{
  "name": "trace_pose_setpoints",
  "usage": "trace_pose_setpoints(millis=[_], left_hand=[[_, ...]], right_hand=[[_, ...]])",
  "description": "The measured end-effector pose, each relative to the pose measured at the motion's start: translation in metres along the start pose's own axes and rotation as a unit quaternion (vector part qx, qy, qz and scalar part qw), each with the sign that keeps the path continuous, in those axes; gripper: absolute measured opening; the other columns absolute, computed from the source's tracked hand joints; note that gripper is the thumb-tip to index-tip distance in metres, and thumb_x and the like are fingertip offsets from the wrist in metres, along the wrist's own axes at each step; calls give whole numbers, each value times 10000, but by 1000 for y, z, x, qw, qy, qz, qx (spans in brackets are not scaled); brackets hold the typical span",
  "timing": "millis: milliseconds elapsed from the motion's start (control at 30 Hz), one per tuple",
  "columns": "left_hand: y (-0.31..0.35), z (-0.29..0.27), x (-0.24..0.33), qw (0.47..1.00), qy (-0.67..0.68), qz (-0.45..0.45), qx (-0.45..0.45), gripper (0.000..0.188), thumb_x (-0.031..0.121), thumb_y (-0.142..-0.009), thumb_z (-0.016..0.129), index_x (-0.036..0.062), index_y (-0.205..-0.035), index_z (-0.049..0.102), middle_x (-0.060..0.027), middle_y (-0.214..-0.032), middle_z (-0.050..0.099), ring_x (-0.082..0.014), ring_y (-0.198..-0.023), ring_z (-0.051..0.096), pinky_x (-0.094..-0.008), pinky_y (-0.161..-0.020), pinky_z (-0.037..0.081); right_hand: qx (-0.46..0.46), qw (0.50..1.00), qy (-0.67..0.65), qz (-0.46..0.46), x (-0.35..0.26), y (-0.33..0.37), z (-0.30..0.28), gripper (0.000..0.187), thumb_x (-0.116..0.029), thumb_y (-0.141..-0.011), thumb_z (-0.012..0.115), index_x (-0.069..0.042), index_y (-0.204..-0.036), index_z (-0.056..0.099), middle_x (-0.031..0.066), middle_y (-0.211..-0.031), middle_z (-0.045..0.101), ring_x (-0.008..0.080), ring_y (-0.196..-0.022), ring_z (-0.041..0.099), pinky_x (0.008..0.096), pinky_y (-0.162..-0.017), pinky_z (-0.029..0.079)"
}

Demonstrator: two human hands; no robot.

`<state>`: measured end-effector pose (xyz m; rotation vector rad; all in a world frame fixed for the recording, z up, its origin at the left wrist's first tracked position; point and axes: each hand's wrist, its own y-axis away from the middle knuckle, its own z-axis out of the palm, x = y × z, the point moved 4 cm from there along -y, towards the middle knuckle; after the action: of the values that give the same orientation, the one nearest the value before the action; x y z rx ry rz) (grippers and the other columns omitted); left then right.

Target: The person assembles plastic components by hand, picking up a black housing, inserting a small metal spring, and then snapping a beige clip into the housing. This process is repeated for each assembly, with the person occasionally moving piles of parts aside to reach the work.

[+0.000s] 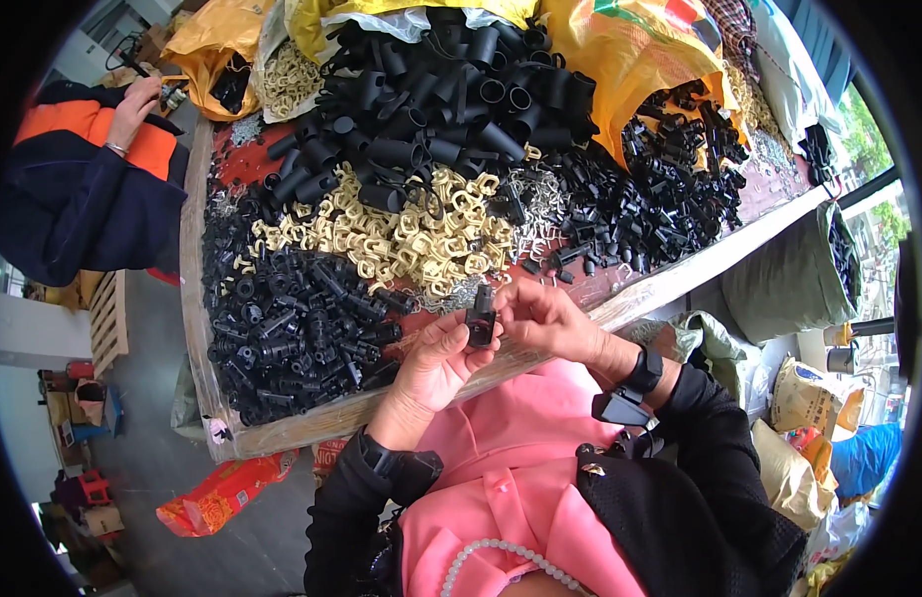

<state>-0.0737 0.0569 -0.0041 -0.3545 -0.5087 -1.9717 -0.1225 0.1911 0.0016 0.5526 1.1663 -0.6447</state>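
Note:
My left hand [437,364] is closed round a small black plastic part [482,326], held upright over the table's near edge. Beside it my right hand [554,320] is pinched, its fingertips close to the part's upper end. Whatever those fingertips hold, if anything, is too small to make out. Just beyond my hands lie a heap of cream-coloured plastic clips [421,229] and some thin silvery metal pieces [542,207]. To the left spreads a pile of small black fittings [292,333]; on the right is another pile of small black parts [645,194].
Black plastic tubes [471,99] are heaped at the back, between orange sacks [630,60]. A worn wooden rim [680,269] edges the table. Another person's hand [134,111] is at the far left. Below lies a red bag [227,496]; a green sack [789,274] stands right.

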Motion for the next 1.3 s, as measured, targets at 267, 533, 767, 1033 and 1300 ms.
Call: trace_pose_setpoints(millis=[267,533,767,1033,1300], left_hand=[[1,-5,-1,1000,1,-17,12,288,147,-794,564,-8,-1026,498,-131,-950,569,-189,-822,580,-253,-705,495],[5,-7,4,996,-15,14,82,230,102,-798,549,16,-1009,517,-104,-921,583,-177,-789,591,-243,-689,491],[12,3,-7,995,-47,23,90,206,66,-798,545,26,-1000,536,-72,-914,590,-159,-782,595,-240,-677,493],[16,7,-9,993,-61,13,100,237,103,-799,555,21,-1021,533,-59,-897,596,-156,-758,602,-219,-651,495],[10,0,-11,992,-68,9,108,258,119,-796,564,15,-1031,535,-60,-909,595,-142,-755,600,-211,-649,492]], right_hand=[[-24,872,427,-238,-24,-4,2,100,-117,-806,545,-28,-829,508,-2,-691,553,66,-568,508,213,-507,404],[21,998,1,64,-7,-4,-14,147,-171,-833,526,-26,-808,530,15,-706,586,66,-522,510,200,-511,420],[0,996,-67,66,-18,9,6,142,-167,-836,523,-25,-827,537,14,-706,576,62,-538,499,201,-530,423],[44,921,322,-214,-40,14,19,94,-91,-776,569,-13,-808,528,71,-684,514,171,-612,522,282,-516,417],[59,845,458,-271,-43,16,25,109,-38,-701,590,-30,-787,523,90,-662,453,258,-584,487,326,-515,408]])
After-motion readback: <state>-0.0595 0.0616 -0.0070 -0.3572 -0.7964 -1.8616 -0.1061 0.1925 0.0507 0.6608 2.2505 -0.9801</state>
